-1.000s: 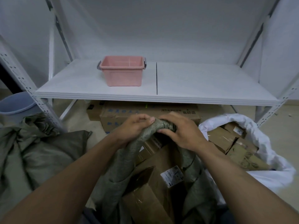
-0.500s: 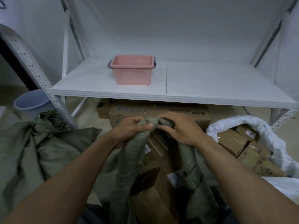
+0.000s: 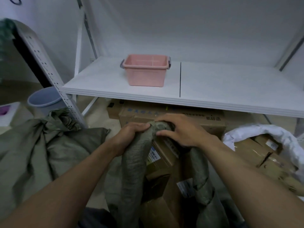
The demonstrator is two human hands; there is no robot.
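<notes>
Two hands are showing: left hand point(image 3: 130, 137), right hand point(image 3: 182, 132). Two green woven sacks are lying about, held sack point(image 3: 134, 163) and slumped sack point(image 3: 41, 153). One pink bin point(image 3: 145, 71), one white sack point(image 3: 263, 130) and one blue bucket point(image 3: 39, 107) are standing; cardboard boxes point(image 3: 172, 117) are numbering at least five.

blue and black print on cardboard carton point(image 3: 212, 122), white label on boxed parcel point(image 3: 152, 156), all too blurred to read

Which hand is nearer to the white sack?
Right. The right hand grips the green sack just left of the white sack, apart from it. The left hand grips the same sack farther left.
</notes>
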